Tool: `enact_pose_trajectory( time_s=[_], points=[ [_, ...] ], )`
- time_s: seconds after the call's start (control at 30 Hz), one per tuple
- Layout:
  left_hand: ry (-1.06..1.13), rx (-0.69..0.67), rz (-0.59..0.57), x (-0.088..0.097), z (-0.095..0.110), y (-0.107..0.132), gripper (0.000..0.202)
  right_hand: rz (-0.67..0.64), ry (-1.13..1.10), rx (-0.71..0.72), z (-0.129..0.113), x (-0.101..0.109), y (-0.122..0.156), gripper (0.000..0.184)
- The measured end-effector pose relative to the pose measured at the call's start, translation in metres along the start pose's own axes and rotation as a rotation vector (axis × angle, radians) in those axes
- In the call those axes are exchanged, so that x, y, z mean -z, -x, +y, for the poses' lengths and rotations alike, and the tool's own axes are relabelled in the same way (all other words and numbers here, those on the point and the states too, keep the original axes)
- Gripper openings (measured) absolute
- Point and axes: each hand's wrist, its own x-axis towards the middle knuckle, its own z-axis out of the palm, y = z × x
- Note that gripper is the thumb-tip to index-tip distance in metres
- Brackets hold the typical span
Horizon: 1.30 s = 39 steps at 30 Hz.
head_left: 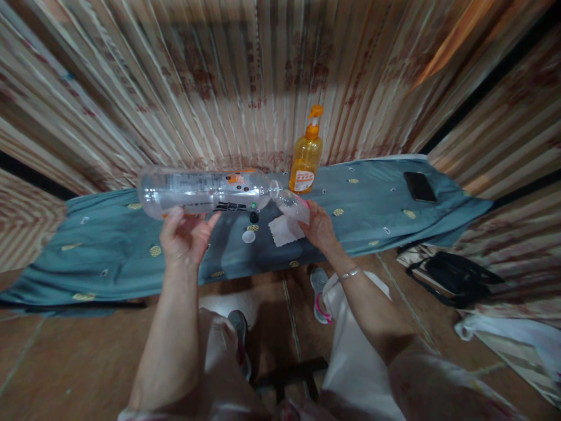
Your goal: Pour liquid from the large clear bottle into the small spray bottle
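The left hand (186, 235) is holding a big clear bottle (204, 190) sideways above its palm, and the right hand (321, 227) is gripping a small clear container (290, 204) beside the bottle's mouth (274, 188), so keeping both hands steady is probably helping them line up.

The clear bottle (199, 192) is glossy plastic; the bangle (349, 273), shiny metal; the table cover (370, 202), creased cloth.
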Motion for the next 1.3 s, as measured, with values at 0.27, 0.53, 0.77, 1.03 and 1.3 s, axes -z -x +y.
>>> enact_pose_trajectory(
  time_s=[0.27, 0.53, 0.77, 1.03, 1.3],
  points=[
    [0.012, 0.018, -0.012, 0.0, 0.001, 0.0, 0.026, 0.002, 0.003, -0.018, -0.003, 0.001, 0.0, 0.066],
    [0.013, 0.017, 0.01, 0.0, 0.0, -0.002, 0.022, 0.011, -0.004, -0.006, -0.003, 0.001, -0.001, 0.069],
    [-0.004, -0.002, -0.018, -0.003, 0.002, 0.002, 0.019, -0.023, 0.002, -0.028, -0.007, 0.007, -0.001, 0.07],
    [0.01, -0.023, -0.007, -0.009, 0.005, 0.005, 0.018, -0.023, 0.012, -0.031, -0.006, 0.002, -0.002, 0.069],
    [0.034, -0.02, 0.0, -0.011, 0.007, 0.007, 0.015, -0.001, -0.016, -0.02, -0.006, 0.003, -0.001, 0.068]
  ],
)
